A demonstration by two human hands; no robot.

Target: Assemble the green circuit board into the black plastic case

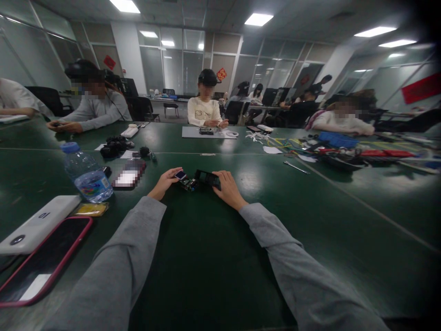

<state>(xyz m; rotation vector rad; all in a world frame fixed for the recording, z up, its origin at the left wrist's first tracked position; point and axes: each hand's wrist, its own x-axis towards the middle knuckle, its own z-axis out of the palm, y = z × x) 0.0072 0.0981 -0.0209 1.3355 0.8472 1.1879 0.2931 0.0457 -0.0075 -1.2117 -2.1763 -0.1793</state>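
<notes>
My left hand point(166, 183) is closed on a small display module point(180, 174) with a dark screen in a pale frame, gripped at its left side. Just below and to the right of it is a green circuit board point(189, 185) with small parts on it; whether it is joined to the display I cannot tell. My right hand point(228, 189) grips a black plastic casing point(206, 178) by its right end, fingers over the top edge. The casing is tilted up, and its left end comes close to the board. Both hands are low over the green table point(206, 257).
At the left are a water bottle point(86, 174), a white power bank point(41, 223), a red-edged phone point(48, 257), a yellow packet point(91, 209) and another phone point(129, 175). A wrench point(296, 167) lies right, before tangled cables point(292, 143). Across sits a person point(206, 108) at a grey mat point(193, 133).
</notes>
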